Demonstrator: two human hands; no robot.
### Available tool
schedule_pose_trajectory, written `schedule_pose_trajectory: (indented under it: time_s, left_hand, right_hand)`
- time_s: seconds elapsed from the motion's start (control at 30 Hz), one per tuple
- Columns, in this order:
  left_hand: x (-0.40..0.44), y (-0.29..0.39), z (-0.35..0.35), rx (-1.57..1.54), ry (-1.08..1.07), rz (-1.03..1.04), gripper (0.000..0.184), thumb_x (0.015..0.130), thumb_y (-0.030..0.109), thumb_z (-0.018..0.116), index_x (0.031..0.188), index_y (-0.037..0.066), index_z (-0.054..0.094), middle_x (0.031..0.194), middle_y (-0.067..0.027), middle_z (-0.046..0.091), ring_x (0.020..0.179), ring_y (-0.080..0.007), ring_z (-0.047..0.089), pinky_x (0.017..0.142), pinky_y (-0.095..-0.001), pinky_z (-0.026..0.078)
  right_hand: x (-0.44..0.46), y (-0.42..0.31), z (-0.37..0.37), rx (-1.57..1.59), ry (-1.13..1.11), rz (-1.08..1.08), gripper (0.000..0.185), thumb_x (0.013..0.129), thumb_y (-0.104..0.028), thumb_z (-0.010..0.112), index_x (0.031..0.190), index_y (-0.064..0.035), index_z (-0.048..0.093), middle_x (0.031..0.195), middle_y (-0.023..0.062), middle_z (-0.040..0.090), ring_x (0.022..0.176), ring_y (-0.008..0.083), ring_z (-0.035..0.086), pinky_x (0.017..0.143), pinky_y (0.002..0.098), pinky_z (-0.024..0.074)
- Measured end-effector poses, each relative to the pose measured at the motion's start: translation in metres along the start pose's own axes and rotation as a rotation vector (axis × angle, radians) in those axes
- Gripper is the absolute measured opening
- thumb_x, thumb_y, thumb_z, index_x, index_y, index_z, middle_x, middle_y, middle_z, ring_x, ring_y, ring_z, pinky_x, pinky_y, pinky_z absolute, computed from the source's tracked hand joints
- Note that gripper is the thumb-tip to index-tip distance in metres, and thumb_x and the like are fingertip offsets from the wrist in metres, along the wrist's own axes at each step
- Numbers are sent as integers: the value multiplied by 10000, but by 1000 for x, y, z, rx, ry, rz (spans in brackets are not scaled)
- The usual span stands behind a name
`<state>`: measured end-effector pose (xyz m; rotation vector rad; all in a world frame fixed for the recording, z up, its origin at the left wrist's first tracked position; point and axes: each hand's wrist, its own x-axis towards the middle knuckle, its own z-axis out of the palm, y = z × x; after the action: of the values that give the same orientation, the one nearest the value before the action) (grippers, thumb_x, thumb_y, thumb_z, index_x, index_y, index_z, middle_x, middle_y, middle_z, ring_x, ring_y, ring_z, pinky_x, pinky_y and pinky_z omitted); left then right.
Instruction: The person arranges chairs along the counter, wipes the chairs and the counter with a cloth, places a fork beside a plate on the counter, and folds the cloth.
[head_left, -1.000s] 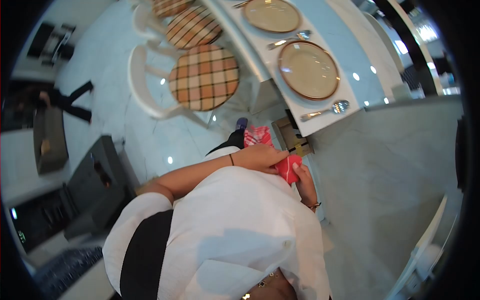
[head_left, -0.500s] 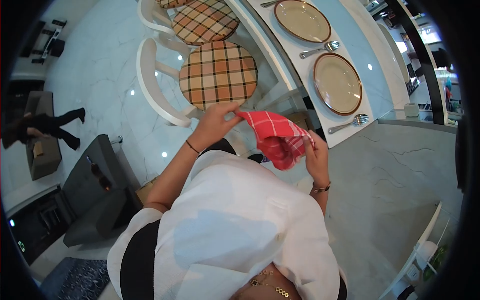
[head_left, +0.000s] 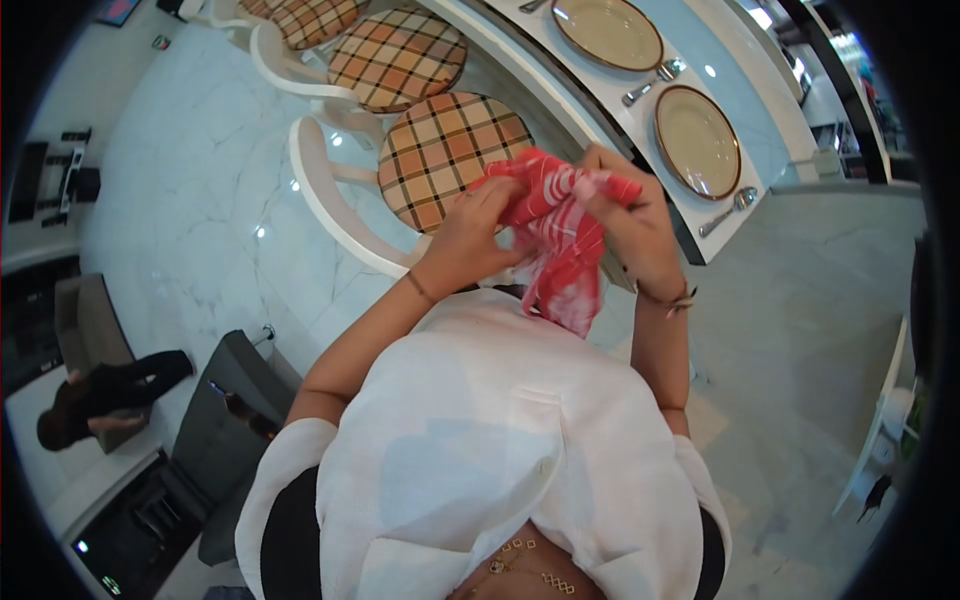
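A red and white checked cloth [head_left: 562,235] hangs bunched between my two hands, in front of my white shirt. My left hand [head_left: 472,235] pinches its left side. On the right, my right hand [head_left: 635,215] grips the upper right part, with a short end sticking out past the fingers. The lower part of the cloth dangles loose and is blurred. Beyond my right hand lies a beige plate [head_left: 698,142] with a brown rim, and a fork and spoon [head_left: 730,211] rest beside it.
A second plate [head_left: 608,32] and more cutlery [head_left: 654,82] lie farther along the table [head_left: 690,228]. White chairs with checked cushions [head_left: 450,150] line its left side. At the far left a person [head_left: 110,400] is near a grey sofa [head_left: 90,325].
The cloth went from bunched low at my body to spread between my hands, and now is raised and gathered again. Both hands have moved up and closer together since the spread.
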<state>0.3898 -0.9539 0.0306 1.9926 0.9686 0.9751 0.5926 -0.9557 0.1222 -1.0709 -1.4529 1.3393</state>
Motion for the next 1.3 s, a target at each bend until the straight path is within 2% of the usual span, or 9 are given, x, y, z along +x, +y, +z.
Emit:
schedule_pose_trajectory:
  time_s: [0.13, 0.2, 0.37, 0.6, 0.73, 0.97, 1.1, 1.17, 1.3]
  left_hand:
    - [5, -56, 9, 44, -164, -157, 334, 730, 124, 748, 1024, 31, 618, 853, -134, 677, 782, -335, 653, 710, -382, 524]
    - [-4, -94, -3, -159, -155, -310, 177, 808, 73, 700, 957, 9, 630, 816, -94, 690, 723, -193, 674, 657, -301, 519]
    - [16, -126, -51, -357, 55, -407, 122, 858, 61, 677, 936, 17, 593, 785, -39, 649, 728, -104, 653, 676, -238, 525]
    - [44, 50, 20, -639, -357, -87, 264, 816, 92, 746, 981, 17, 554, 895, -35, 615, 883, -117, 627, 789, -255, 503]
    - [52, 23, 19, -456, -316, -82, 172, 813, 67, 661, 927, -9, 557, 826, -106, 600, 781, -145, 617, 686, -302, 496]
    - [69, 9, -46, -420, -187, -108, 195, 834, -30, 557, 1017, 19, 512, 827, -34, 498, 721, -95, 532, 618, -230, 454]
    - [67, 22, -59, 35, -448, -3, 209, 835, 79, 665, 1006, 32, 554, 746, -58, 495, 679, -144, 499, 623, -264, 429]
    - [62, 29, -64, -231, -694, -216, 325, 764, 212, 787, 967, 27, 614, 717, -59, 537, 689, -176, 514, 641, -268, 429]
    - [60, 19, -67, 83, -760, 111, 389, 675, 254, 843, 938, 26, 667, 774, -114, 637, 712, -263, 608, 649, -328, 481]
  right_hand:
    - [-20, -6, -41, 413, 554, -41, 183, 975, -196, 560, 1031, -29, 606, 973, 55, 654, 867, 130, 643, 738, 264, 526]
    - [-40, -20, -78, 388, 634, -114, 232, 997, -245, 520, 1060, -34, 591, 1046, 91, 664, 907, 167, 669, 776, 313, 553]
    - [-65, -19, -76, 488, 928, -25, 246, 987, -275, 536, 1002, -44, 616, 886, 45, 673, 742, 110, 655, 656, 250, 527]
    - [-14, 27, 1, 219, 641, 50, 269, 961, -313, 600, 1041, -60, 559, 772, -36, 585, 639, 26, 511, 579, 185, 434]
    - [-31, 9, -19, 343, 322, 66, 301, 898, -259, 699, 1028, -70, 505, 710, -54, 556, 617, 13, 494, 532, 169, 377]
    - [-74, -15, -39, -803, 55, 362, 381, 742, -5, 713, 1090, -67, 570, 616, 15, 479, 589, 70, 520, 544, 240, 397]
    - [-86, -17, -47, -1221, 632, 14, 168, 895, 1, 507, 1005, -32, 630, 820, 93, 626, 749, 96, 593, 701, 257, 483]
    - [-87, -28, -43, -597, 875, 25, 134, 943, -55, 487, 972, -5, 608, 858, 82, 645, 819, 153, 631, 749, 284, 502]
    - [-101, 8, -63, 498, 727, -3, 145, 992, -72, 459, 1085, -19, 558, 977, 30, 634, 871, 70, 607, 764, 227, 498]
